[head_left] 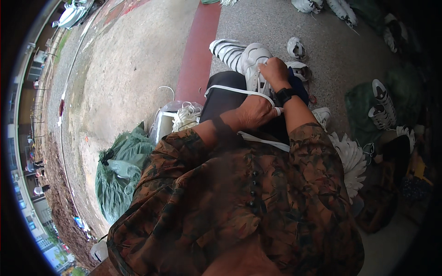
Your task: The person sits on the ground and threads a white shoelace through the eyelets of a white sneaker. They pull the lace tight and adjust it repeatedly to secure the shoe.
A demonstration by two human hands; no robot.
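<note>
A white sneaker (253, 59) rests on my dark-trousered lap, toe pointing away from me. My right hand (275, 73), with a black watch on its wrist, is closed, its fingertips pinching the sneaker beside the lacing area. Whether a bit of lace is also in that pinch cannot be made out. Just nearer to me, my left hand (255, 112) is closed around a flat white shoelace (239, 90). The lace loops over my thigh, and an end pokes out beside my fist. More white strip (264, 140) lies across my lap.
A row of white shoes (226, 51) stands beyond my knees, with loose sneakers (296, 48) to its right. At my left sit a clear bag of white laces (186, 115) and a green sack (123, 172). More sneakers (383, 106) lie on green sacking at right, near a white lace bundle (347, 161).
</note>
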